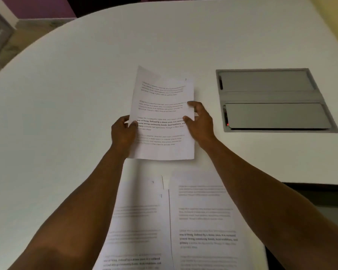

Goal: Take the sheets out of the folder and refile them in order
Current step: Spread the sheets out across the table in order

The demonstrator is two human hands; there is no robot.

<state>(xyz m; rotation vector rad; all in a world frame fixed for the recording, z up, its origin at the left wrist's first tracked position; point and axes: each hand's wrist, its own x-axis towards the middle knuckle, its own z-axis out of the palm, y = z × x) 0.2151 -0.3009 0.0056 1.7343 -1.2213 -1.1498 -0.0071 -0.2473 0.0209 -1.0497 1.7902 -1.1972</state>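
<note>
A printed white sheet (162, 114) is held up above the white table (66, 94), its top edge curling away from me. My left hand (123, 131) grips its left edge with the thumb on the front. At the right edge, my right hand (199, 121) pinches the sheet, thumb on the print. Below, near the table's front edge, more printed sheets lie flat: a left pile (137, 227) and a right sheet (207, 221), divided by a thin dark line. I cannot make out a folder as such.
A grey recessed cable hatch (271, 98) with two lids and a small red light sits in the table to the right. A dark chair part (324, 207) shows past the table's right edge. Floor and a purple wall lie at the far left.
</note>
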